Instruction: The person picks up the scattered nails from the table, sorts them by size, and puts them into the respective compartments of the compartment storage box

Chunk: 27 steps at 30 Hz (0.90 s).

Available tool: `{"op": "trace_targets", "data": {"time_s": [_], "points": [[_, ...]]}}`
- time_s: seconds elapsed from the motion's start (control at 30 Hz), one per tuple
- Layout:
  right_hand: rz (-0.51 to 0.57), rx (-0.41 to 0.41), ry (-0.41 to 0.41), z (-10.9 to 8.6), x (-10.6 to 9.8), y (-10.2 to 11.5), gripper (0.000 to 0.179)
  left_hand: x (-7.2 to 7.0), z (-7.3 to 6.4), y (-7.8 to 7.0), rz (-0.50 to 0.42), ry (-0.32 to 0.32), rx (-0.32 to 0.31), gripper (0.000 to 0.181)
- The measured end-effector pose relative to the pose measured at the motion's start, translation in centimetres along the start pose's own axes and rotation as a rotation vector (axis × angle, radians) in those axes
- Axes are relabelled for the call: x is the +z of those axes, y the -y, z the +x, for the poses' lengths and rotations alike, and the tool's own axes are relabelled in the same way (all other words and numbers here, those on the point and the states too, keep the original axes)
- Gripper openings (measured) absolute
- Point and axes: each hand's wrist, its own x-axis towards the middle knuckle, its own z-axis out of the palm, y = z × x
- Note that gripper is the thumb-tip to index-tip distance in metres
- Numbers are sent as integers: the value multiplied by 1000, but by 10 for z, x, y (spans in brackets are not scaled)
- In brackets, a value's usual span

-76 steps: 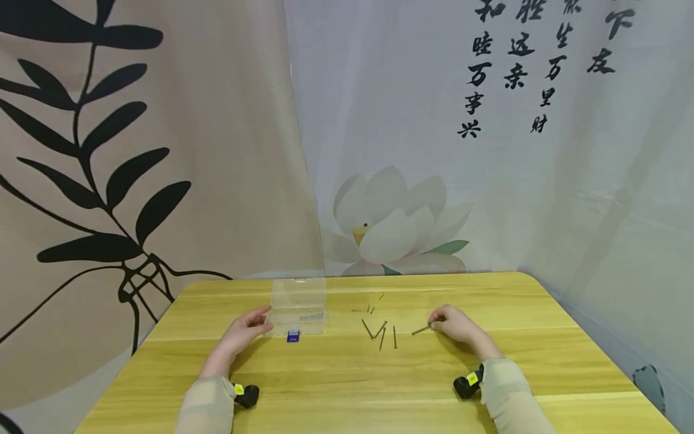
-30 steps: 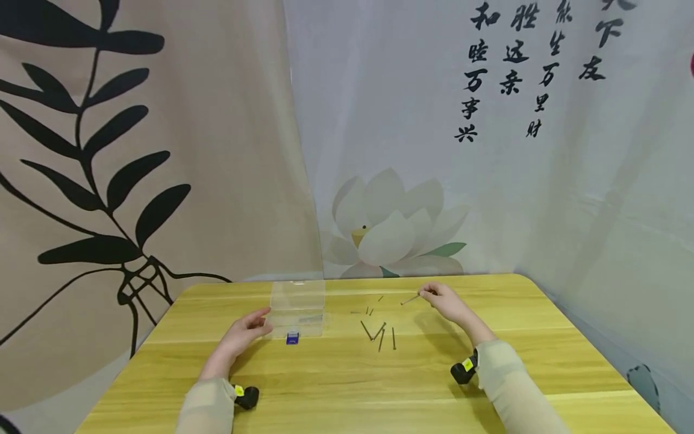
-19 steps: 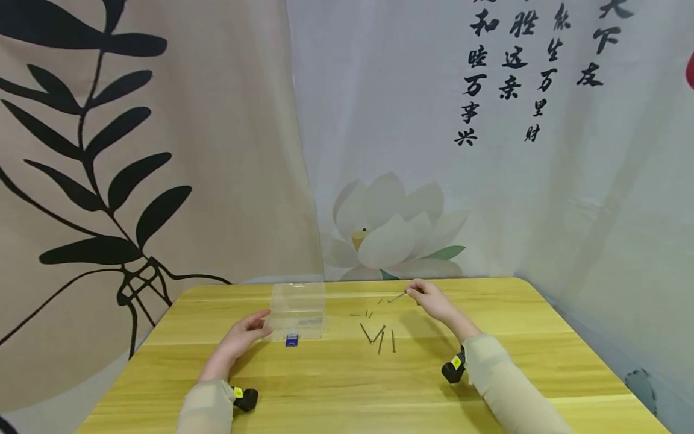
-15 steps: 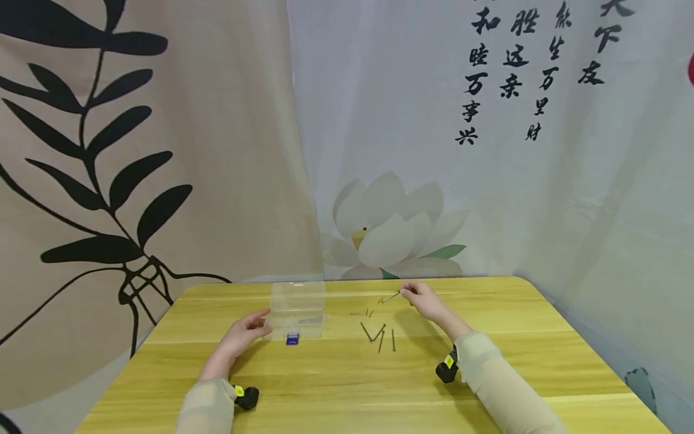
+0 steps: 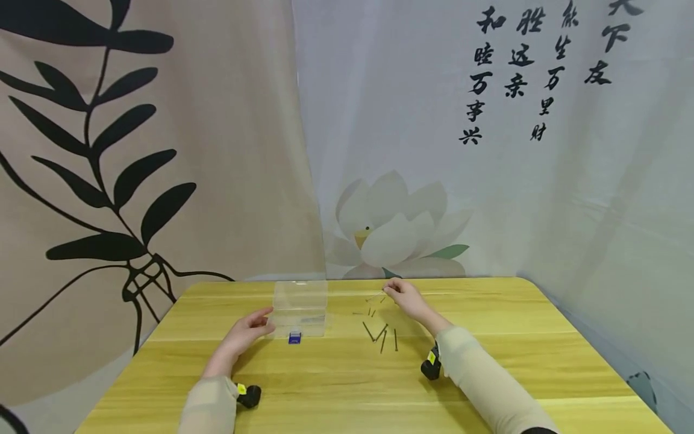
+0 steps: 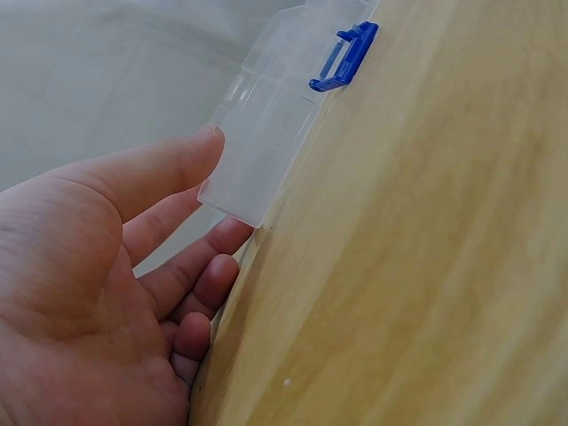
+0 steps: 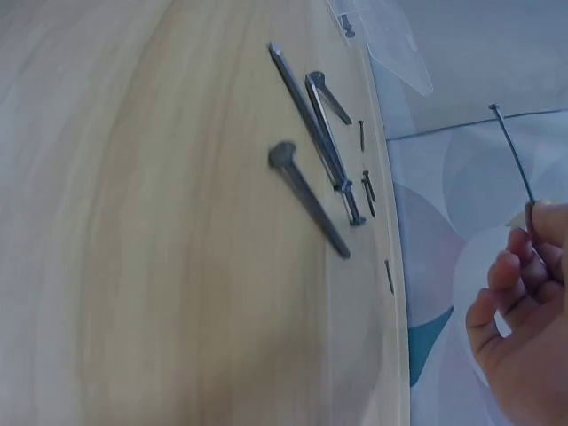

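My right hand (image 7: 528, 346) pinches a long nail (image 7: 513, 153) between thumb and fingertips, its head end pointing away from the hand. In the head view that hand (image 5: 409, 300) is over the far part of the table, above the small nails. My left hand (image 6: 98, 257) rests at the left end of a clear plastic box (image 6: 266, 151), thumb at its near side, other fingers loosely bent beside it. The box has its lid (image 5: 300, 294) raised toward the back and a blue latch (image 5: 294, 338) at the front. A few small pieces (image 7: 347, 27) lie inside it.
Several large nails (image 5: 396, 340) lie on the wooden table (image 5: 347, 392) right of the box. Behind them lie several small nails (image 5: 373, 313). A printed curtain (image 5: 244, 150) hangs just behind the table's far edge.
My right hand has lifted the long nail from the right side of the table and carried it back and leftward toward the box. My left hand has stayed at the box.
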Motion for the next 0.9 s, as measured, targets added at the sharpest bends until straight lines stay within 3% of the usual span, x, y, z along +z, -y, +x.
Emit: {"op": "trace_targets", "data": {"time_s": [0.23,0.43,0.67,0.9], "points": [[32,7,-34,12,16,8,23,-2,0,2,-7,-6,-7,57],[-14,-63,-27,19,30,19,22,-1,1,4,-21,-4,-7,57],[-83,-162,-81,30,45,30,19,-1,1,3,-31,-4,-5,56],[-110,-128,-88,37,61,40,16,0,0,-1,-48,-2,-5,56]]}}
